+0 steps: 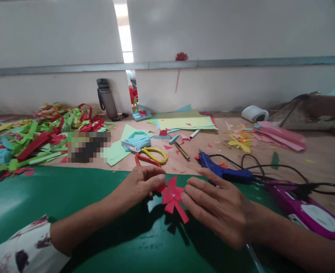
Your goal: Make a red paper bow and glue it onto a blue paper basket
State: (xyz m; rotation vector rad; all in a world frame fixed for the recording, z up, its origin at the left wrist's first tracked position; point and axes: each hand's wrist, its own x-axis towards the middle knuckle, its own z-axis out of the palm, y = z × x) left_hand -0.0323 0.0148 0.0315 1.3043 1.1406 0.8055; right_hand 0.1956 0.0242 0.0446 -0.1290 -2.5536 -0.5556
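A red paper flower (173, 196) with strip-like petals is held a little above the green mat (104, 231), its shadow falling below. My left hand (144, 185) pinches an upper-left petal between thumb and fingers. At the flower's right side, the fingertips of my right hand (218, 206) meet a petal; its thumb is hidden. A thin clear stick (254, 258) shows below that hand and again between its fingers; I cannot tell its kind. Just beyond lie scissors (153, 155) with red and yellow handles and a blue glue gun (224, 170).
Cut paper strips (42, 140) heap up at left, near a grey bottle (107, 99). Paper sheets (184, 120), a marker (195, 134) and yellow paper flowers (239, 142) lie behind. A black cable (292, 170) runs right past a purple device (306, 208).
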